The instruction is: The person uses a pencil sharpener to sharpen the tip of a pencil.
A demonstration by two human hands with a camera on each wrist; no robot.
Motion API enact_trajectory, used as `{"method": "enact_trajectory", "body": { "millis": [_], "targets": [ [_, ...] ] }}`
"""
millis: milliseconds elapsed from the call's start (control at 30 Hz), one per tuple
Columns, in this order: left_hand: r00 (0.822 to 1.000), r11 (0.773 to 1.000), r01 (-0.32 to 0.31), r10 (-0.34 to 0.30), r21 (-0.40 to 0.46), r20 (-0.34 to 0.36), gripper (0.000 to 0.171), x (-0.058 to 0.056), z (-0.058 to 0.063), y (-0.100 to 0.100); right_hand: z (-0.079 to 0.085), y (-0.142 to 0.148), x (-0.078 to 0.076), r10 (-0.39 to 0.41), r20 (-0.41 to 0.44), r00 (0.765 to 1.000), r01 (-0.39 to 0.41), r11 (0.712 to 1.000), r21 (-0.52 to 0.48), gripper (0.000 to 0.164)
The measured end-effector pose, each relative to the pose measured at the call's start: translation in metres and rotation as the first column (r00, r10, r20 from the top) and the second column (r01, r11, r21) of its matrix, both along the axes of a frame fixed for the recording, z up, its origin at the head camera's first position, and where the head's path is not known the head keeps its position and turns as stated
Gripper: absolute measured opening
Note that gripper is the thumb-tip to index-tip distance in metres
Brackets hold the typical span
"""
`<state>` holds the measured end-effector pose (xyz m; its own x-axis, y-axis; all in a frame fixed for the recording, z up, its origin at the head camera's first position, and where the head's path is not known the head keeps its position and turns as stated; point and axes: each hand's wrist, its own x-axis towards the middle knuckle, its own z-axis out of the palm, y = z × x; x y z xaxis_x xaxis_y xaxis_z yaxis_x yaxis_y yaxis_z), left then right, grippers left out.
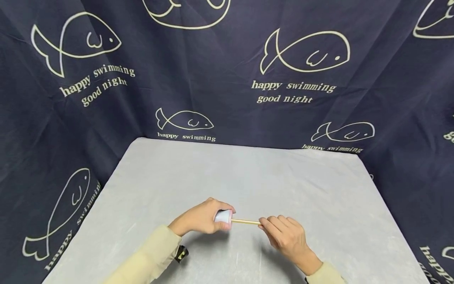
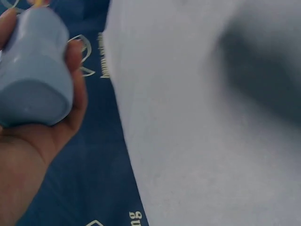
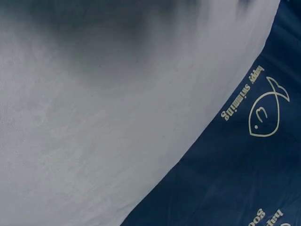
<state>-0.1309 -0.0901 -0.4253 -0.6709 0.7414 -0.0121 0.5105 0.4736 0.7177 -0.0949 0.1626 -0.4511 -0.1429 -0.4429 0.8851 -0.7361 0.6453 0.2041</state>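
In the head view my left hand (image 1: 203,217) grips a small pale blue pencil sharpener (image 1: 222,216) with a pink end, held on its side above the table. A thin gold-coloured pencil (image 1: 246,222) runs level from that pink end to my right hand (image 1: 288,237), whose thumb and fingers pinch its other end. The left wrist view shows the sharpener (image 2: 35,66) from below, waisted and smooth, with fingers and thumb around it. A bit of yellow shows at its top there. My right hand is out of sight in the right wrist view.
A table with a pale grey cloth (image 1: 248,177) lies under both hands, and their shadows fall on it. Dark blue curtains (image 1: 230,86) printed with fish and lettering stand behind it and along both sides. A small black object (image 1: 181,253) sits at the left sleeve cuff.
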Motion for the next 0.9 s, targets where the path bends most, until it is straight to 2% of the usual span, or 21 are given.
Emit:
{"method": "enact_trajectory", "body": {
  "millis": [67, 133, 200, 267, 300, 333, 433, 467, 500, 533, 567, 600, 633, 667, 700, 733, 767, 800, 833, 867, 900],
  "targets": [
    [0.996, 1.0, -0.005, 0.002, -0.025, -0.088, 0.04, 0.003, -0.004, 0.002, -0.005, 0.001, 0.001, 0.009, 0.104, 0.995, -0.007, 1.0, -0.02, 0.038],
    [0.978, 0.999, -0.016, 0.007, -0.04, -0.208, 0.044, 0.007, -0.008, 0.003, -0.011, 0.003, 0.001, 0.008, 0.246, 0.969, 0.002, 0.999, -0.041, 0.038],
    [0.946, 0.999, -0.03, 0.016, -0.038, -0.324, 0.048, 0.01, -0.014, 0.004, -0.014, 0.005, 0.002, 0.002, 0.413, 0.911, 0.025, 0.998, -0.058, 0.032],
    [0.898, 0.999, -0.042, 0.022, -0.035, -0.439, 0.05, 0.012, -0.02, 0.003, -0.015, 0.004, 0.003, -0.013, 0.575, 0.818, 0.059, 0.996, -0.061, 0.019],
    [0.862, 0.998, -0.044, 0.021, -0.034, -0.506, 0.051, 0.012, -0.023, 0.003, -0.015, 0.004, 0.004, -0.016, 0.667, 0.745, 0.073, 0.996, -0.058, 0.015],
    [0.822, 0.998, -0.043, 0.017, -0.034, -0.569, 0.052, 0.013, -0.027, 0.003, -0.014, 0.004, 0.004, -0.012, 0.754, 0.657, 0.083, 0.995, -0.057, 0.011],
    [0.677, 0.998, -0.045, -0.01, -0.054, -0.736, 0.053, 0.012, -0.032, 0.002, -0.01, 0.004, 0.003, 0.032, 0.933, 0.359, 0.105, 0.992, -0.074, 0.007],
    [0.635, 0.997, -0.045, -0.021, -0.064, -0.772, 0.053, 0.011, -0.032, 0.002, -0.009, 0.005, 0.002, 0.042, 0.96, 0.277, 0.114, 0.991, -0.076, 0.01],
    [0.607, 0.997, -0.042, -0.031, -0.071, -0.794, 0.054, 0.01, -0.031, 0.002, -0.008, 0.005, 0.002, 0.05, 0.976, 0.213, 0.123, 0.989, -0.077, 0.013],
    [0.593, 0.996, -0.042, -0.043, -0.084, -0.804, 0.054, 0.009, -0.03, 0.002, -0.008, 0.005, 0.001, 0.055, 0.98, 0.19, 0.123, 0.989, -0.079, 0.012],
    [0.588, 0.994, -0.043, -0.055, -0.099, -0.807, 0.054, 0.008, -0.028, 0.001, -0.008, 0.004, 0.001, 0.059, 0.979, 0.194, 0.12, 0.989, -0.084, 0.011],
    [0.594, 0.993, -0.045, -0.06, -0.107, -0.802, 0.054, 0.007, -0.027, -0.001, -0.009, 0.003, 0.001, 0.057, 0.971, 0.233, 0.111, 0.99, -0.085, 0.008],
    [0.608, 0.993, -0.046, -0.061, -0.112, -0.792, 0.054, 0.006, -0.025, -0.001, -0.01, 0.004, 0.001, 0.054, 0.952, 0.302, 0.1, 0.991, -0.088, 0.005],
    [0.627, 0.992, -0.05, -0.057, -0.113, -0.777, 0.054, 0.004, -0.023, -0.002, -0.011, 0.004, 0.001, 0.04, 0.92, 0.39, 0.092, 0.992, -0.082, 0.006],
    [0.653, 0.993, -0.054, -0.047, -0.108, -0.756, 0.054, 0.003, -0.021, -0.002, -0.011, 0.004, 0.0, 0.027, 0.872, 0.489, 0.082, 0.994, -0.077, 0.011],
    [0.685, 0.993, -0.059, -0.032, -0.099, -0.727, 0.054, 0.002, -0.018, -0.003, -0.012, 0.004, -0.001, 0.015, 0.809, 0.587, 0.072, 0.995, -0.071, 0.015],
    [0.725, 0.994, -0.066, -0.01, -0.083, -0.689, 0.053, 0.001, -0.016, -0.003, -0.013, 0.004, -0.002, 0.001, 0.735, 0.678, 0.068, 0.996, -0.064, 0.015],
    [0.769, 0.995, -0.071, 0.013, -0.066, -0.639, 0.053, 0.0, -0.013, -0.003, -0.014, 0.005, -0.003, -0.02, 0.654, 0.756, 0.071, 0.996, -0.051, 0.013],
    [0.812, 0.996, -0.077, 0.033, -0.052, -0.582, 0.052, -0.002, -0.011, -0.003, -0.014, 0.005, -0.005, -0.043, 0.584, 0.811, 0.079, 0.996, -0.036, 0.009],
    [0.853, 0.995, -0.087, 0.053, -0.041, -0.52, 0.051, -0.003, -0.009, -0.002, -0.014, 0.006, -0.007, -0.067, 0.526, 0.848, 0.09, 0.996, -0.019, 0.01],
    [0.892, 0.995, -0.095, 0.072, -0.028, -0.446, 0.05, -0.004, -0.007, -0.001, -0.013, 0.007, -0.009, -0.082, 0.476, 0.876, 0.096, 0.995, -0.005, 0.017]
  ]
}}
